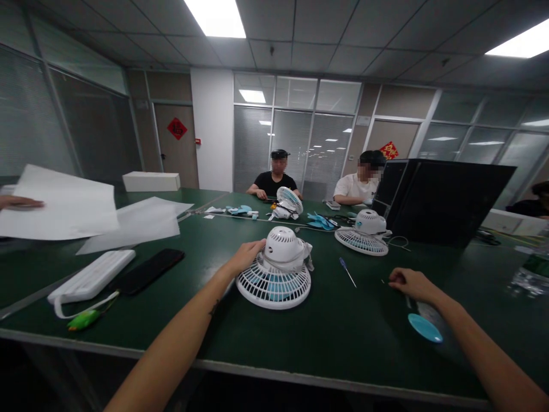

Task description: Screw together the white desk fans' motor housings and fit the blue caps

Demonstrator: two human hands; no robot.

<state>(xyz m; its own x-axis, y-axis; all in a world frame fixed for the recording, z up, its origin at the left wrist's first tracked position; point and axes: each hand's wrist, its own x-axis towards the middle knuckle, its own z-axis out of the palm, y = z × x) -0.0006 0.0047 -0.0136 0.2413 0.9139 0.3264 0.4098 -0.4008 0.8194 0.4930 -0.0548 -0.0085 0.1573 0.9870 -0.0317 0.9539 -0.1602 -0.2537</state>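
Observation:
A small white fan (286, 280) with blue blades lies grille-down on the green table in front of me. My left hand (249, 256) holds it from the left, fingertips partly hidden behind the motor housing. My right hand (414, 285) is low over the table at the right, fingers curled into a pinch; whatever is between them is too small to make out. Just left of those fingertips lies a tiny bit (383, 281), perhaps a screw. A screwdriver (347, 272) with a blue handle lies between the fan and my right hand. Beneath my right wrist is a light-blue oval piece (424, 328).
A second fan (362, 241) stands near a black computer case (446, 200). At left lie a white power bank-like box (92, 276), a dark phone (150, 272) and paper sheets (137, 226), one held by another person's hand (21, 201). Two people sit opposite.

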